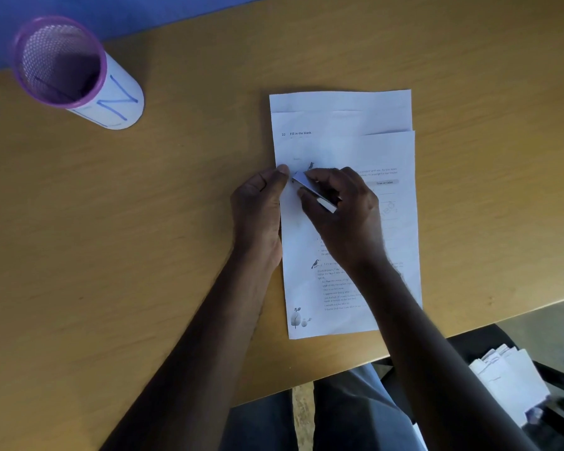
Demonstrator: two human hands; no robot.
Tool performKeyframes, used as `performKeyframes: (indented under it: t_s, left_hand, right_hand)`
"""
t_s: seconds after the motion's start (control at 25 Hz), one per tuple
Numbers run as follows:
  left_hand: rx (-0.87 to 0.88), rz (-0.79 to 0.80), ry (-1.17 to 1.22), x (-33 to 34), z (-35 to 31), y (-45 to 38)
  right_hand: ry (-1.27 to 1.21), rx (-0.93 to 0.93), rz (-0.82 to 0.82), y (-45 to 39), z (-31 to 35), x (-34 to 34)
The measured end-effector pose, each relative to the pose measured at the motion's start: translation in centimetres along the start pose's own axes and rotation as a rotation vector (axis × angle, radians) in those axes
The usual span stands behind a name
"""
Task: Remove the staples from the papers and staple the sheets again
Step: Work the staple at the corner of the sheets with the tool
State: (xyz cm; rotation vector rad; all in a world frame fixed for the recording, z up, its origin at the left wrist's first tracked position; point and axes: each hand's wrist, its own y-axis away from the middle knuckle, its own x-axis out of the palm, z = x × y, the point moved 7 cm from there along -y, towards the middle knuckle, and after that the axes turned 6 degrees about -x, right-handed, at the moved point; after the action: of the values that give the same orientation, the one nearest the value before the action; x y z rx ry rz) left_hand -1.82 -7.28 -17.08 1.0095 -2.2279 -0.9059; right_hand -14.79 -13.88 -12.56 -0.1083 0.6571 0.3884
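Wooden desk (144, 222) under me, blue floor beyond far edge. Nearest: my lap, loose paper stack (511, 382) on dark seat at right. Papers (345, 125) lie flat mid-desk, sheets offset, printed page on top. My left hand (258, 216) rests along papers' left edge, fingers together, thumb tip pressing page margin. My right hand (342, 206) lies on page, fingers pinching small silver stapler (313, 190), its nose pointing at left margin just beside left thumb. Staple itself too small to make out. Farthest: purple mesh pen cup (59, 60) at desk's far left, white label wrapped round it.
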Motion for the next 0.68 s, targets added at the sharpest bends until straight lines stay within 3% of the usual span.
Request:
performKeyframes:
  t_s: [0.68]
  left_hand:
    - [-0.008, -0.032, -0.051, -0.2, 0.1, -0.2]
  right_hand:
    - [0.120, 0.071, 0.029, -1.1, 0.7, 1.5]
